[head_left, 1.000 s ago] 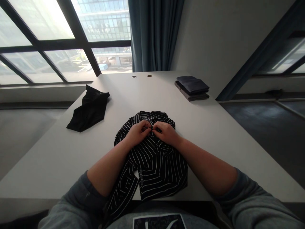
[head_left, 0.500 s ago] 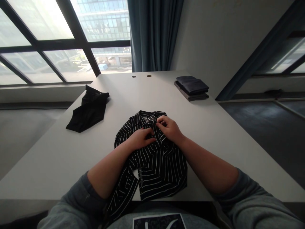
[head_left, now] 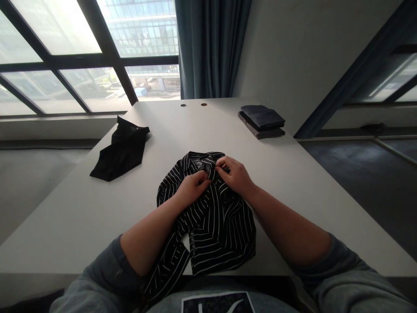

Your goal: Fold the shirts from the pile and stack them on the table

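A black shirt with white stripes (head_left: 224, 230) lies rumpled at the near side of the table, its collar pointing away from me. One sleeve hangs over the near edge toward my lap. My left hand (head_left: 193, 187) pinches the shirt's front just below the collar, thumb and fingers together. On the right side of the collar, my right hand (head_left: 235, 174) grips the cloth between thumb and fingertips. The two hands are close together, with a strip of the front placket between them. Whether a button is under the fingertips is too small to tell.
The white table (head_left: 182, 130) stretches toward a window and a blue curtain (head_left: 211, 52). A crumpled black garment (head_left: 122, 152) lies at its left edge. Folded dark clothes (head_left: 262, 119) are stacked at the far right. Two round holes sit near the far edge.
My left hand has moved slightly up toward the collar, and its fingers have closed on the cloth. The right hand has shifted a little, still pinching. The collar opening looks wider.
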`<state>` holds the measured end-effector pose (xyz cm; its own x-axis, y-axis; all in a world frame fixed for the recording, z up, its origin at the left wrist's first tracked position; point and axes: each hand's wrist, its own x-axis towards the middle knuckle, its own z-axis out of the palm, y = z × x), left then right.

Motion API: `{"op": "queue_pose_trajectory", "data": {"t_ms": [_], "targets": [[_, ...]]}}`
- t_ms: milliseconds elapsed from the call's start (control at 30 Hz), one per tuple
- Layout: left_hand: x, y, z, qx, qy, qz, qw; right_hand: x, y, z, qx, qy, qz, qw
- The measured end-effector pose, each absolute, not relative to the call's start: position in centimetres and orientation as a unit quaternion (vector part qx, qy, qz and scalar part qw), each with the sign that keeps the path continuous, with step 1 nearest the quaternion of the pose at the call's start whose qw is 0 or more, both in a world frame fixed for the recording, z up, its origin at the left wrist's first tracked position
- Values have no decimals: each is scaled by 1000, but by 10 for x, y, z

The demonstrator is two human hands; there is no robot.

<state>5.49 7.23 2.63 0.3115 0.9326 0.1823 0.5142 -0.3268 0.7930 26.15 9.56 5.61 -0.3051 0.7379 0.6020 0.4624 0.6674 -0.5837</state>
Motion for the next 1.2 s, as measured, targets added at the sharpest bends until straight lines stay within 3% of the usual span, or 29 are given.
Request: {"op": "queue_pose_trajectory", "data": {"t_ms": [67, 267, 500, 933, 1100, 1200], "targets": [[52, 74, 28, 726, 493, 348, 331, 266, 94, 60, -341, -815, 145, 446], [48, 75, 38, 732, 474, 340, 351, 271, 89, 53, -279, -899, 169, 292], [44, 77, 39, 739, 447, 338, 374, 269, 98, 37, -260, -875, 170, 370], [28, 87, 42, 726, 360, 305, 500, 269, 97, 33, -232, -886, 175, 362], [34, 85, 40, 725, 370, 318, 486, 268, 95, 34, -250, -875, 188, 369], [41, 79, 40, 728, 431, 336, 414, 265, 94, 30, -272, -866, 177, 380]]}}
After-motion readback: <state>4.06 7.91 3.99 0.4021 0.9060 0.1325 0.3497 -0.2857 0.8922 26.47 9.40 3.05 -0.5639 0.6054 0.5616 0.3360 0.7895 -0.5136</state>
